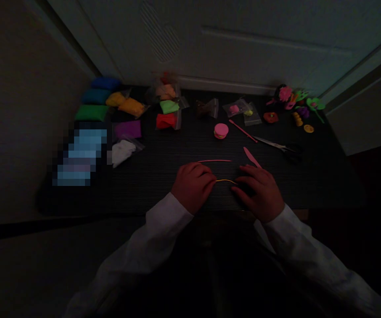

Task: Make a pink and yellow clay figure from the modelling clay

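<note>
My left hand (194, 185) is closed in a pinch on one end of a thin yellow clay strand (224, 180). The strand bows slightly across the gap between my hands. At its other end is my right hand (259, 191), thumb and fingers apart, with the fingertips close to the strand; whether they touch it I cannot tell. A thin pink clay strand (215, 160) lies just beyond my left hand. The pink plastic knife (251, 157) points away from my right hand, its near end partly hidden by the fingers.
Scissors (276, 145), a pink stick tool (243, 130) and a round pink clay piece (221, 130) lie farther back on the dark table (177, 148). Bagged clay (128, 129) and a blurred screen (81, 154) are at left. Small clay figures (304, 111) stand at back right.
</note>
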Action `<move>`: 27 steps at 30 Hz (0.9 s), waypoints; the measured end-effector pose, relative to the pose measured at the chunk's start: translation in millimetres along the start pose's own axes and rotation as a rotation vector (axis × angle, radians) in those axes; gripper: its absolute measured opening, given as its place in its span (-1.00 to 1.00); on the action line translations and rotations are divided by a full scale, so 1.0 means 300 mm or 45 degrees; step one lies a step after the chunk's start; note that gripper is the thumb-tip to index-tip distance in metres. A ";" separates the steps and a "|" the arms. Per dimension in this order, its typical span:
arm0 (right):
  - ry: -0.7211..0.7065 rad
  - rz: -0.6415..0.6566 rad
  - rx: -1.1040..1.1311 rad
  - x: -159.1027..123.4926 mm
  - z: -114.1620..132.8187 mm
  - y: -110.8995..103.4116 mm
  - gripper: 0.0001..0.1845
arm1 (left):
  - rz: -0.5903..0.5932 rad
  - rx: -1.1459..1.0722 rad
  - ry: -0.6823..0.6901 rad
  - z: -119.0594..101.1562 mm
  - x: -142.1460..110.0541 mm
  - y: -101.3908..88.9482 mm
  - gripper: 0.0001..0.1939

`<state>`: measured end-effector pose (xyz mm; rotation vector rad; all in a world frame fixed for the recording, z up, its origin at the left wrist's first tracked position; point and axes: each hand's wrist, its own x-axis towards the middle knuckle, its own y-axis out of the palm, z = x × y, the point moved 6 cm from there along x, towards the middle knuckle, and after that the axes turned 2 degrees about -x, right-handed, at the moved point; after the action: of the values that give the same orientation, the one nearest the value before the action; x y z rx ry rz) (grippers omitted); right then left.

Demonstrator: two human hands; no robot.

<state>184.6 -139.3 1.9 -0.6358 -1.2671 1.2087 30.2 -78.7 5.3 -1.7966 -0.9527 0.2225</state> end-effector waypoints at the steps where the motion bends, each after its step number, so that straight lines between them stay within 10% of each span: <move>1: -0.003 0.017 -0.004 0.001 0.001 0.003 -0.76 | 0.001 -0.007 -0.005 -0.001 -0.003 0.000 -0.81; 12: 0.000 -0.008 0.045 0.007 0.012 -0.011 -0.78 | -0.169 -0.209 -0.158 0.012 -0.028 -0.074 -0.89; 20: -0.009 -0.027 0.048 -0.007 0.007 0.006 -0.77 | -0.541 0.139 -0.099 0.021 -0.073 -0.207 -0.90; 27: 0.003 -0.020 0.056 -0.005 0.006 0.010 -0.77 | -0.359 0.295 0.142 -0.086 -0.053 -0.084 -0.82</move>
<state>182.1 -140.3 -0.9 -0.5940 -1.2386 1.2194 21.4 -104.3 33.8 -1.4308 -1.0424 0.0518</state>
